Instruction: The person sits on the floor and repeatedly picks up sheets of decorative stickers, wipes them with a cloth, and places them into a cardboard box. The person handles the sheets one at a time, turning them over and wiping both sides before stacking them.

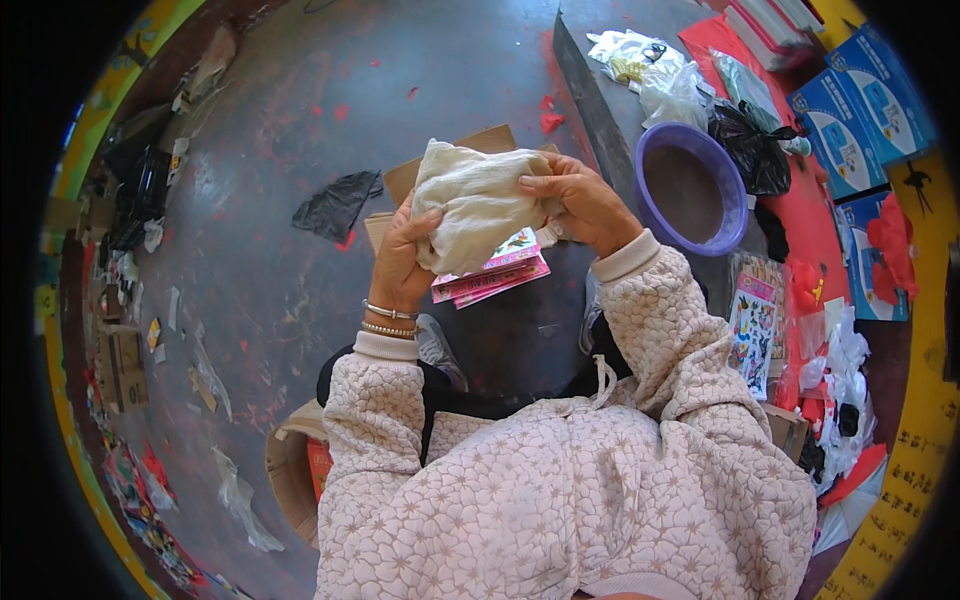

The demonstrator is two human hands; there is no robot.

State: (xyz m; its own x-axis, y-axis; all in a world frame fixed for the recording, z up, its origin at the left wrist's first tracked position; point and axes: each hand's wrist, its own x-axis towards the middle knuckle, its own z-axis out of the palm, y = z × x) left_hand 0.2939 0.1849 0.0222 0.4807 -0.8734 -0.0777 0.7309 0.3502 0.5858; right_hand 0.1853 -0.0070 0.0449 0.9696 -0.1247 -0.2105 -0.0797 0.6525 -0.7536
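Note:
Between my two hands I hold a cream-coloured cloth (478,205), bunched and slightly folded. My left hand (402,255) grips its lower left edge, thumb on top. My right hand (588,205) pinches its right edge, with the thumb lying over the fabric. Just below the cloth, several pink printed sticker sheets (495,280) show in a stack, partly covered by it. Behind the cloth, brown cardboard flaps (488,140) of a box stick out; the rest of that box is hidden.
A purple basin (735,215) with dark contents stands at the right, beside a black plastic bag (752,150) and blue boxes (848,125). A black plastic scrap (338,205) lies on the floor at left. An opened cardboard box (290,470) sits by my left forearm.

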